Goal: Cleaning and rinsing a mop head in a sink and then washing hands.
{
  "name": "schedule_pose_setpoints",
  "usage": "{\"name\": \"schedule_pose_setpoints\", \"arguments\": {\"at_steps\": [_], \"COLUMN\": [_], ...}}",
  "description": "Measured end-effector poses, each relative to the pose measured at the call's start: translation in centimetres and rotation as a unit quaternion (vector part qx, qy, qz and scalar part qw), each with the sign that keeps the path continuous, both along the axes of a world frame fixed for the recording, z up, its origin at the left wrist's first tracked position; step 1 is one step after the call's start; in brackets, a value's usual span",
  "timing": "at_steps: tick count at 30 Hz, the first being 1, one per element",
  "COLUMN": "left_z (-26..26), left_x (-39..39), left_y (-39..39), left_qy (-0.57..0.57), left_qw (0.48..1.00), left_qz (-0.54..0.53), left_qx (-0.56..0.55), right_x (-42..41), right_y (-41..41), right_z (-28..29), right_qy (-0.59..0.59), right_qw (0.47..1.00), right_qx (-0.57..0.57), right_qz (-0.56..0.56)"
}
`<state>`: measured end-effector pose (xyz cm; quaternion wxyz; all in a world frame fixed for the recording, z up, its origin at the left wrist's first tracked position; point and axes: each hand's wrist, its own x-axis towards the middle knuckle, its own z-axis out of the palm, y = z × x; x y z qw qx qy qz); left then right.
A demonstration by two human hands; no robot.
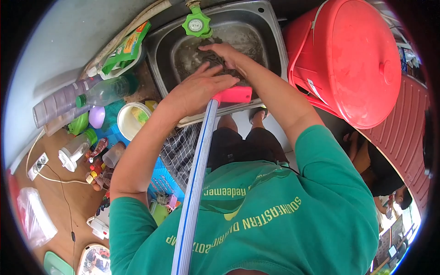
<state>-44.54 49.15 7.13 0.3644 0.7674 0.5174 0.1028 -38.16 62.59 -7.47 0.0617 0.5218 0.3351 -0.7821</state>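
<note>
In the metal sink (279, 51), my right hand (227, 56) is curled around a dark, wet, bunched cloth-like material (213, 59). My left hand (194, 89) reaches over the near rim, its fingers spread beside the same dark bunch; what lies under its palm is hidden. Against the underside of my left hand is a pink plastic tool head (237, 95) on a white pole with blue stripes (196, 178). The pole slants down across my shirt. Above the basin sits a tap with a green knob (196, 25).
Right of the sink stands a lidded red bucket (364, 65). Plastic bottles (106, 91), a green pouch (127, 48) and a white tub (132, 118) crowd the left side. A person (385, 168) is at the far right.
</note>
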Motion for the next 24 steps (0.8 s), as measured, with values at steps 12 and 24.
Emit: {"name": "schedule_pose_setpoints", "arguments": {"at_steps": [12,24], "left_z": [-1.0,0.6], "left_x": [7.6,3.1], "left_y": [-5.7,-3.1], "left_qy": [-0.381,-0.089], "left_qw": [0.635,0.895], "left_qz": [0.663,0.424], "left_qx": [0.107,0.105], "right_x": [-1.2,1.9], "right_y": [-4.1,1.9], "right_z": [-0.9,0.5], "right_qy": [0.385,0.197], "right_qw": [0.839,0.954], "right_qx": [-0.212,-0.198], "right_qz": [-0.321,-0.110]}}
